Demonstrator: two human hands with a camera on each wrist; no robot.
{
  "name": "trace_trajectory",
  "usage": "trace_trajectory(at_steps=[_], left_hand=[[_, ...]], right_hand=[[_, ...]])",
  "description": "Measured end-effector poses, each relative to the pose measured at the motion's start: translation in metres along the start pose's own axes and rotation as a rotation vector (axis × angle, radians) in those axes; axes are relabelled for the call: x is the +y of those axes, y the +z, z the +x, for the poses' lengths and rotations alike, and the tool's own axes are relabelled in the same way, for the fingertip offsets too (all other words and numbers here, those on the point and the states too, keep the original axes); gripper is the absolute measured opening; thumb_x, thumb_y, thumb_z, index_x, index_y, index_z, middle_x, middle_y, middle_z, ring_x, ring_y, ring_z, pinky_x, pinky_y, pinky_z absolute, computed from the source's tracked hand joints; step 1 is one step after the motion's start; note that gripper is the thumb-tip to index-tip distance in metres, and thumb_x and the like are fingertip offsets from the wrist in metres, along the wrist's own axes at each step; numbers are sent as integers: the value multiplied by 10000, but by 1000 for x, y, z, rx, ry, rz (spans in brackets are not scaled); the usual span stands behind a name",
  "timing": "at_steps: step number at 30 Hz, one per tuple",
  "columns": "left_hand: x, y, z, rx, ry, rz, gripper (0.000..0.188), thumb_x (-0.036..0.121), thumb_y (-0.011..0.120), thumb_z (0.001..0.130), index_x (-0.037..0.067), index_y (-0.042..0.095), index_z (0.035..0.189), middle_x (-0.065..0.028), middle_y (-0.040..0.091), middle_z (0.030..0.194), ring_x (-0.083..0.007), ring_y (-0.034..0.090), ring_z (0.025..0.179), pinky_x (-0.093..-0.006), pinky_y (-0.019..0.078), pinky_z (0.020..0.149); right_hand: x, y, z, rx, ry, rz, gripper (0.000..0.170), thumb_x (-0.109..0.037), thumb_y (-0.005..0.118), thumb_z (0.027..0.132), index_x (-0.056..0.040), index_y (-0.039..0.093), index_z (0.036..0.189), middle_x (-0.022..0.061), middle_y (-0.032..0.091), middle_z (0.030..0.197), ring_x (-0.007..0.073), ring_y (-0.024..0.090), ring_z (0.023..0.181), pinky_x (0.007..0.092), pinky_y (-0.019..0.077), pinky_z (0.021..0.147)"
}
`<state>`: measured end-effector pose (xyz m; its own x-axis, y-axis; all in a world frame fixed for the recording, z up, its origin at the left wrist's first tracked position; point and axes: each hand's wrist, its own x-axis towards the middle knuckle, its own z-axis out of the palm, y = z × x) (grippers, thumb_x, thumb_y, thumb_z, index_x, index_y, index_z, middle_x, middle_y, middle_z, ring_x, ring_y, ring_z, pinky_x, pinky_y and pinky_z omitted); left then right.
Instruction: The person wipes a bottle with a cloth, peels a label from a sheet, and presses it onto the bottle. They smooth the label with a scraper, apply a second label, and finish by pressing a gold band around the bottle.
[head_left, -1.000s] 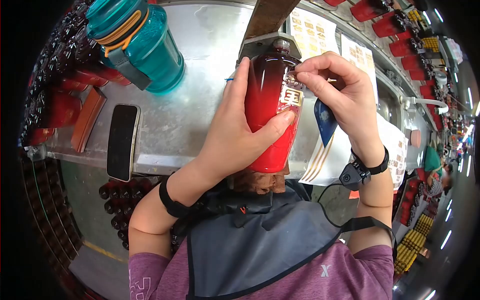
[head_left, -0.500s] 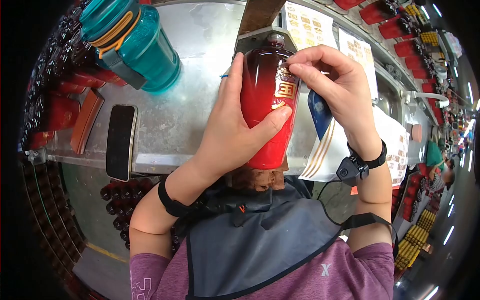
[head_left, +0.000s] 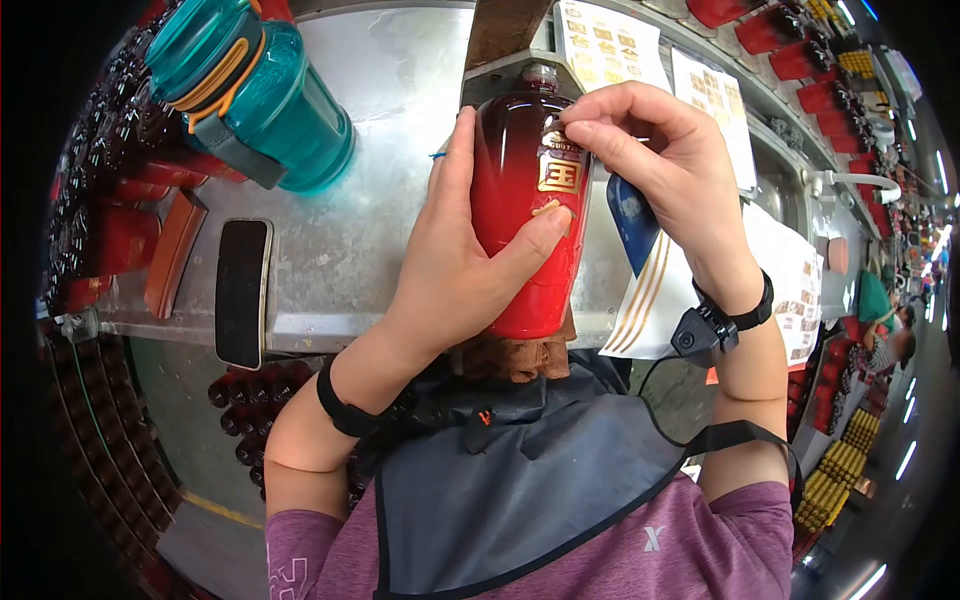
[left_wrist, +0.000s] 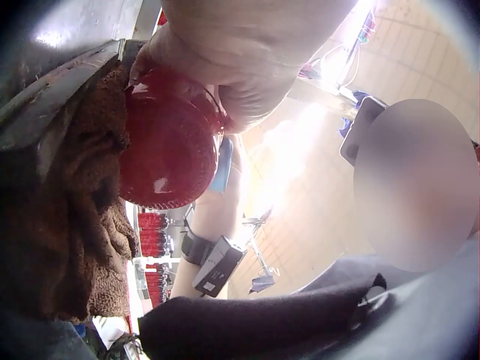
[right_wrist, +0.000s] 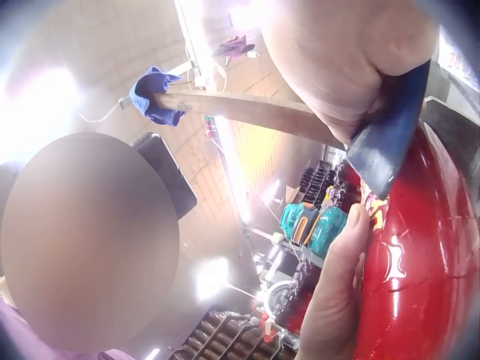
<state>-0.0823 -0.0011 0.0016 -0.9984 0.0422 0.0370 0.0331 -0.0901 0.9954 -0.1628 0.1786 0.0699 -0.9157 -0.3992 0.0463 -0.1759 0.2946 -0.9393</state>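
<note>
"Two hands at work, but where is the red bottle between them?"

"Right in the middle, neck pointing away from the person, base by the brown cloth at the near edge of the surface."

"How does the left hand have it?"

"Clamped round it: fingers along the bottle's left side, thumb across the front, its tip just below the gold label."

"And the right hand?"

"At the bottle's upper right. Thumb and forefinger come together just above the label, beside the dark shoulder. I can't tell whether anything thin is pinched between the tips."

"What's that blue shape?"

"A flat blue tool, held in the same hand under the curled fingers. From the head it hangs to the right of the bottle, pointed end toward the person. The right wrist view shows it in front of the red glass; whether it touches, I can't say."

"Anything near the left arm?"

"A phone, well apart from the bottle."
</note>
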Motion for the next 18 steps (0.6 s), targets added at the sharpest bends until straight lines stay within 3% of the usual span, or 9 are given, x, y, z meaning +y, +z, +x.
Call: trace_trajectory(at_steps=[18], left_hand=[[5, -2, 0, -12, -8, 39, 944, 248, 736, 898, -103, 141, 1540, -247, 411, 1423, -301, 478, 1308, -388, 425, 1084]], right_hand=[[2, -2, 0, -2, 0, -3, 139, -114, 719, 901, -17, 747, 996, -8, 705, 868, 38, 544, 739, 208, 463, 697]])
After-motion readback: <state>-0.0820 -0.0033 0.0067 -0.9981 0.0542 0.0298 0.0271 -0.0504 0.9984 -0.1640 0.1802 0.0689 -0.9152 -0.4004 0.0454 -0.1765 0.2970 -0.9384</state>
